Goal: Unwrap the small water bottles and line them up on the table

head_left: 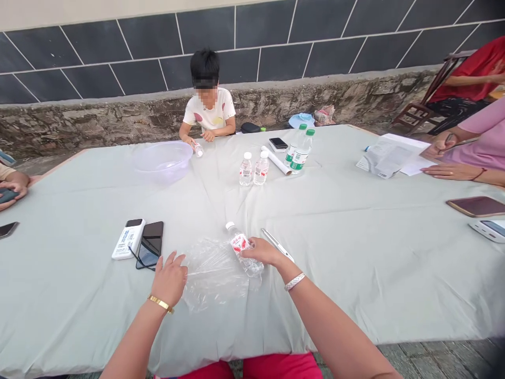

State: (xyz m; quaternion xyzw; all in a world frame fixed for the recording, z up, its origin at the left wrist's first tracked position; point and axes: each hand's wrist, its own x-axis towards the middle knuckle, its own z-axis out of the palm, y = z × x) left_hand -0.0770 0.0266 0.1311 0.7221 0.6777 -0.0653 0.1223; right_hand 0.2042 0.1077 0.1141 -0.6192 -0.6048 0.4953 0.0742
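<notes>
The right hand (261, 251) curls its fingers closed around a clear water bottle with a red label (240, 246), which sits tilted in the lower middle of the frame, cap toward the upper left. The left hand (169, 279) holds nothing, its fingers spread wide just beside a crumpled sheet of clear plastic film (213, 276); whether they touch it, I cannot tell. The film lies under the bottle's lower end. A slim silver pen (277, 245) lies just past the right hand. A creased grey-green tablecloth (355, 300) spreads beneath everything, its near edge hanging below the forearms. Left of the film are a white power bank (128, 238) and a black phone (150, 245). Upper left, a seated person (209, 108) handles a small bottle (198, 150) near a translucent plastic basin (163, 160)
</notes>
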